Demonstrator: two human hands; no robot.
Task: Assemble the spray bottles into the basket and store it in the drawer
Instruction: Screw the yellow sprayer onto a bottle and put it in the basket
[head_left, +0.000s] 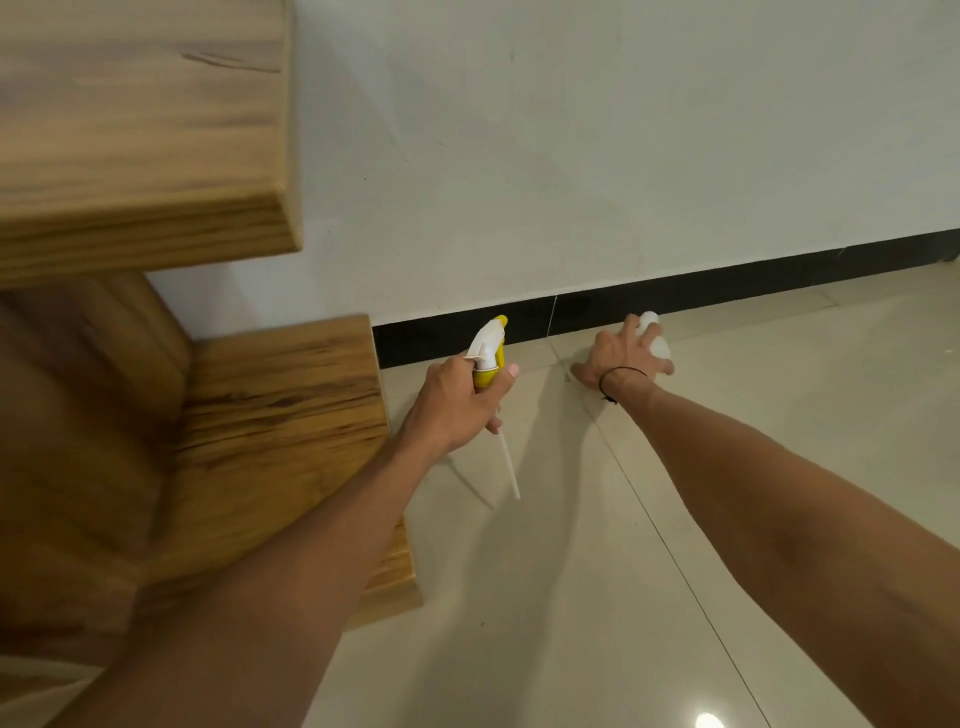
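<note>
The tiled floor fills the lower right of the view, and at 12 o'clock it meets a white wall with a black baseboard. At 9 o'clock stands a wooden unit with a lower shelf pushed out toward the person; no basket and no open drawer are visible here. Both arms reach forward to about 12 o'clock. The right hand is pressed down near the baseboard, its fingers curled around a pale translucent bottle that seems to lie on the floor, though how it lies I cannot tell, because the fingers cover most of it. The left hand is closed firmly around the collar of a yellow and white spray head, with the nozzle up toward 12 o'clock and the thin dip tube hanging down toward 5 o'clock, free of the floor. The bottle lies at about 3 o'clock from the spray head, near but apart. I judge the coming move depends on this: the tube's long axis must be brought in line with the mouth of the bottle, so the right hand probably has to stand the bottle upright while the left hand carries the tube tip across.
</note>
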